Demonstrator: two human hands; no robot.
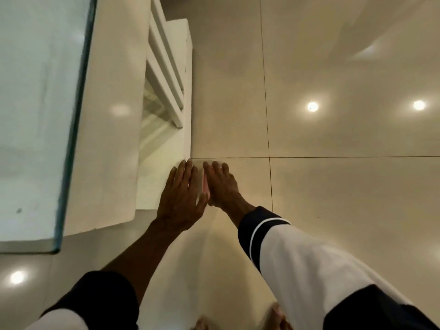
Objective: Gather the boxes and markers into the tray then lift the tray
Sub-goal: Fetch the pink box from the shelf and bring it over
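Note:
Both hands are stretched out low over the floor, close together. My left hand [182,194] and my right hand [222,184] press against the two sides of a clear plastic tray [206,161], which is almost see-through and mostly hidden by the fingers. A pink box [206,188] shows in the narrow gap between the hands, inside the tray. No markers can be made out. The view is blurred.
A white table with a thick glass top [35,103] fills the left. A white slatted shelf unit [171,75] stands just beyond my left hand. Glossy beige floor tiles [333,186] spread to the right. My bare feet [276,315] show at the bottom edge.

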